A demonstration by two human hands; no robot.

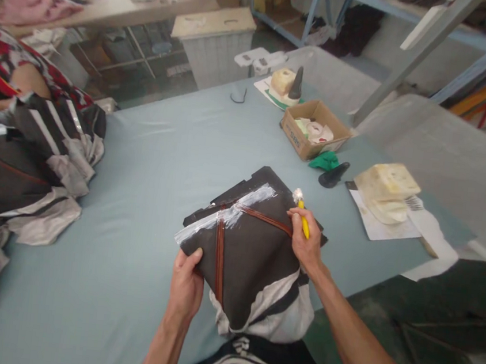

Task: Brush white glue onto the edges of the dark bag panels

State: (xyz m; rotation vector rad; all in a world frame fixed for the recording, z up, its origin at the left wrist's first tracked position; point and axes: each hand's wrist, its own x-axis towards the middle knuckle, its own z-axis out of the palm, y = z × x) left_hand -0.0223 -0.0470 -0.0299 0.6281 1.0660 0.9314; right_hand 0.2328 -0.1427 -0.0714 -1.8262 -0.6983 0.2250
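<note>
In front of me a dark brown bag piece (250,252) with reddish-brown strips and a pale lining (281,316) rests at the near side of the table. A white, wet-looking smear (249,202) runs along its far flap. My left hand (186,286) grips the left corner, thumb on top and fingers underneath. Between the fingers of my right hand (307,241) is a yellow-handled brush (304,216), its tip coated in white paste and pointing away from me. That hand is over the right side of the piece, and the brush tip is off the smear.
Similar dark bag pieces (12,181) are piled at the left, beside a person in patterned clothing (41,77). Farther right on the blue-grey table (141,241) are a small cardboard box (316,129), a green cloth (324,160), a dark pointed object (334,175) and a yellowish block (388,185).
</note>
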